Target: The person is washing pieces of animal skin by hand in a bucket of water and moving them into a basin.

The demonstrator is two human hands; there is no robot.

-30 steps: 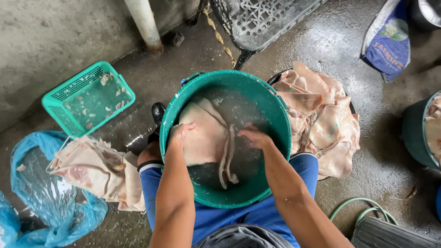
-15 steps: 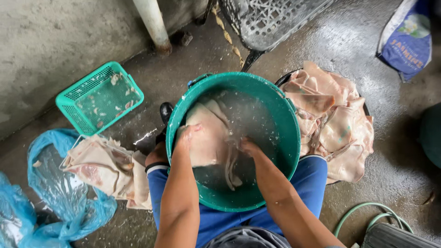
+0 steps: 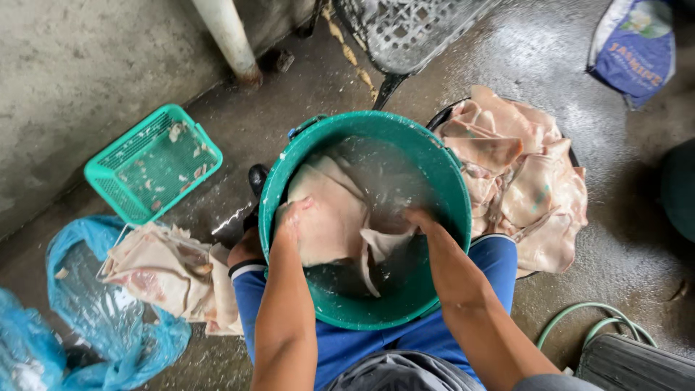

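1. A pale, limp sheet of raw skin (image 3: 329,217) is being washed in cloudy water inside a green bucket (image 3: 449,181), which is held between the knees of the seated person.
2. The sheet is gripped at its near left edge by the left hand (image 3: 293,217), the fingers closed over the fold.
3. The right hand (image 3: 420,221) is sunk to the knuckles in the water beside a hanging strip of the same sheet; whether it is closed on anything cannot be told through the water.
4. The step in hand is judged to be the rinsing of one piece, midway rather than finished, since most of the sheet lies in the water.
5. For the next move a firm two-handed hold is called for, as the wet skin is likely slippery and heavy when lifted.
6. More pale skins (image 3: 514,174) are heaped to the right of the bucket, and another heap (image 3: 166,271) lies to the left, partly on a blue plastic bag (image 3: 87,318).
7. A small green basket (image 3: 152,163) with scraps stands on the wet concrete floor (image 3: 550,65), near a pipe (image 3: 228,36) and a rough wall.
8. A green hose (image 3: 586,318) is coiled at the lower right, and a blue sack (image 3: 637,47) lies at the upper right.
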